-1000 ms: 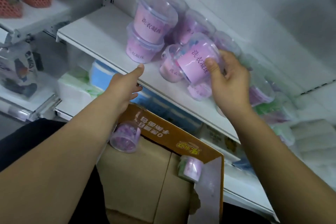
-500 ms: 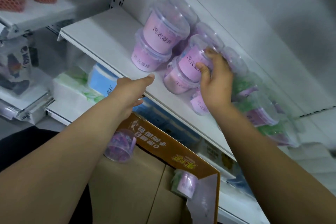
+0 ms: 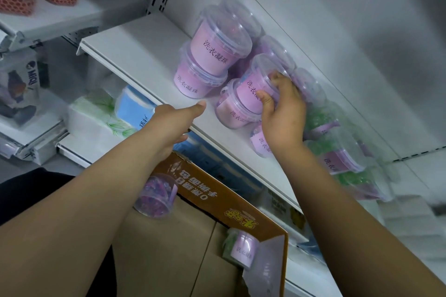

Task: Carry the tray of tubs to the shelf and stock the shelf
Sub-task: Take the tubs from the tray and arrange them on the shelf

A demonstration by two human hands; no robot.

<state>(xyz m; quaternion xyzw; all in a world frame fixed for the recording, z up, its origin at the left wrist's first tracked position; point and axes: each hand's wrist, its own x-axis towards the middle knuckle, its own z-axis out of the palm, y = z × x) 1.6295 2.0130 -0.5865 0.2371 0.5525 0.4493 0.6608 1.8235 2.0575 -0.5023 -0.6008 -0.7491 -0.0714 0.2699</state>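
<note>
Right hand [image 3: 283, 116] — fingers and thumb curled round upper tub [image 3: 253, 85], seated on a second tub [image 3: 231, 112] on the shelf [image 3: 144, 55]. Left hand [image 3: 173, 120] — thumb straight on shelf lip, holding nothing; tray [image 3: 217, 198] below.

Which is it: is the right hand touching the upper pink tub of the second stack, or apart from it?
Touching. The head view shows the right hand with thumb and fingers curled round the upper pink tub, with no gap between them.
</note>
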